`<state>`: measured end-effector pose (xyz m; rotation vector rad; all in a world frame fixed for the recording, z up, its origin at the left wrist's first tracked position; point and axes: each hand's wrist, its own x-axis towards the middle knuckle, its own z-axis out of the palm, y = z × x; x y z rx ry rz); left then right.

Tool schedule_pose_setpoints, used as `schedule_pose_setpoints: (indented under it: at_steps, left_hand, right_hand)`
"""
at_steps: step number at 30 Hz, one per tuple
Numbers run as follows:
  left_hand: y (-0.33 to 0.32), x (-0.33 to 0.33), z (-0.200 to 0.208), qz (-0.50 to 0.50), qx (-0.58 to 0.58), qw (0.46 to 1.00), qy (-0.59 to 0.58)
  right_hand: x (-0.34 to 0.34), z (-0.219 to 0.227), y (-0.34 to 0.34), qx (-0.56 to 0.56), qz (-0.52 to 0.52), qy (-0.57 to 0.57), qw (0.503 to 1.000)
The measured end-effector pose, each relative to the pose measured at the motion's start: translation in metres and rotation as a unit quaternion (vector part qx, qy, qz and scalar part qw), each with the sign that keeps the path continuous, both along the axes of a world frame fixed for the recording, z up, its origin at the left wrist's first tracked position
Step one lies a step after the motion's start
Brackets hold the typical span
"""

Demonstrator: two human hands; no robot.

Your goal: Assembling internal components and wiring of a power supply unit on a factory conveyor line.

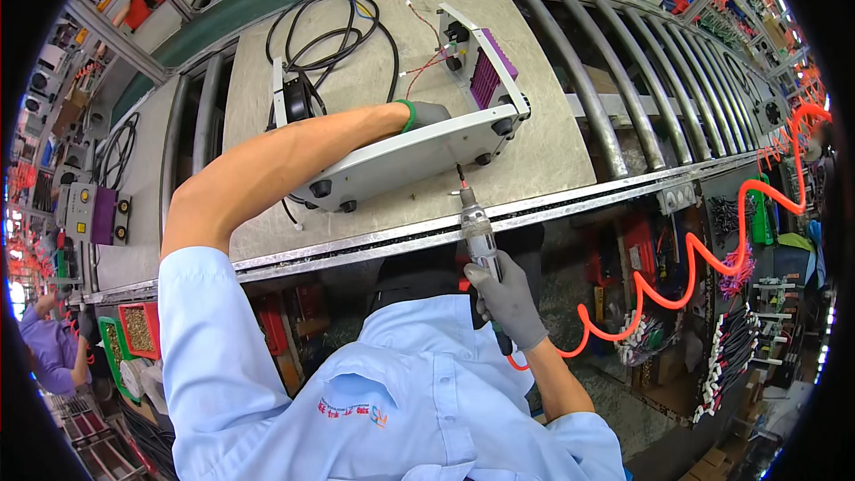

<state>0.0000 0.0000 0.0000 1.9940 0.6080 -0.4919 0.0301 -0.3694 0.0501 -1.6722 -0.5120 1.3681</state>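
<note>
A light grey metal chassis (405, 158) stands tipped on its side on the workboard, its panel with black rubber feet turned toward me. My left hand (431, 114), in a grey glove, reaches over the panel's upper edge; its fingers are hidden behind the panel. In my gloved right hand (511, 296) is an air screwdriver (479, 236), gripped around its body. Its bit points up at the panel near a foot; whether it touches cannot be made out. A purple finned part (492, 71) and red wires (426, 69) show inside the chassis.
A black cable (347, 33) lies coiled behind the chassis. Metal rollers (588, 80) run along the right. An orange coiled air hose (655, 292) hangs at the right. Another purple-sided unit (93, 212) stands at left, near bins of small parts (136, 330) and another person (55, 352).
</note>
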Motion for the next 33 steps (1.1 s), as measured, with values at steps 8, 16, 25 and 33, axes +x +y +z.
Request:
schedule_pose_setpoints:
  at_steps: [8,16,25,33]
  left_hand:
    - [-0.036,-0.003,0.112,0.016,0.315,0.934,-0.166]
    - [-0.184,-0.103,0.124,-0.054,0.517,0.831,-0.2]
    - [-0.181,-0.109,0.044,-0.116,0.564,0.817,-0.035]
    - [-0.185,-0.104,0.052,0.131,0.325,0.861,-0.369]
  right_hand:
    - [-0.004,0.004,-0.015,0.024,-0.02,-0.012,0.999]
    - [-0.005,0.012,-0.055,-0.027,-0.061,-0.003,0.998]
    - [-0.005,0.002,-0.053,-0.001,-0.045,-0.038,0.998]
    - [-0.017,0.007,-0.062,0.02,-0.012,-0.067,0.997]
